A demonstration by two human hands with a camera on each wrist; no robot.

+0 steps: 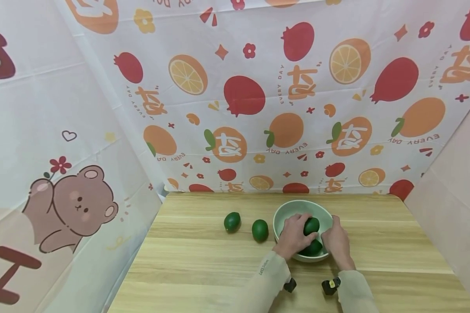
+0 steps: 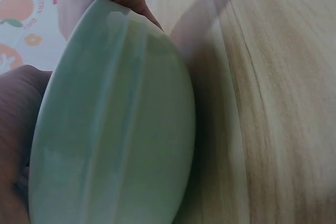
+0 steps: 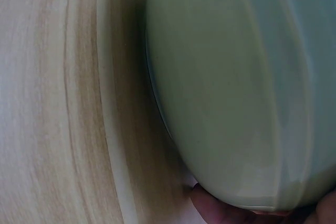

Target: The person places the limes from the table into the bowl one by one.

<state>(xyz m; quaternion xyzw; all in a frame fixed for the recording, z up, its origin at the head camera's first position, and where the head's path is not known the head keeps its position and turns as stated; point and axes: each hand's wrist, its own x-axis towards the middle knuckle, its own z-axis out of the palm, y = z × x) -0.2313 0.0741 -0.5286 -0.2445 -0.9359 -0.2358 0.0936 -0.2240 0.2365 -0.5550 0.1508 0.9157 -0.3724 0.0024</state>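
The pale green bowl [image 1: 288, 213] is standing on the wooden table [image 1: 188, 261], right of the middle, and both hands are working at it. The left hand [image 1: 294, 237] is reaching over the left side of the bowl, and its grip is looking narrow: the fingers and the thumb are bending around the far green fruit [image 1: 312, 225], which is lying just to the right of the palm, its long axis seeming to run roughly from left to right. The near green fruit [image 1: 313, 248] is resting below the thumb, partly hidden, so I cannot tell its full direction. The right hand [image 1: 338, 243] is holding the right rim of the bowl, with the wall between thumb and fingers, and it is carrying no fruit. Two more fruits are lying on the table outside, left of the bowl: the left loose fruit [image 1: 232, 222] is sitting a little farther away, and the right loose fruit [image 1: 260, 231] is pointing its longer side near to far, just beside the bowl. The left hand is being the nearer one to both. In my judgement, the bowl's left rim is forming the edge to pass over, and the right loose fruit is narrowing the way there. A wider stretch of wood is lying toward the near left, while the patterned cloth [image 1: 244, 95] is closing the far side.
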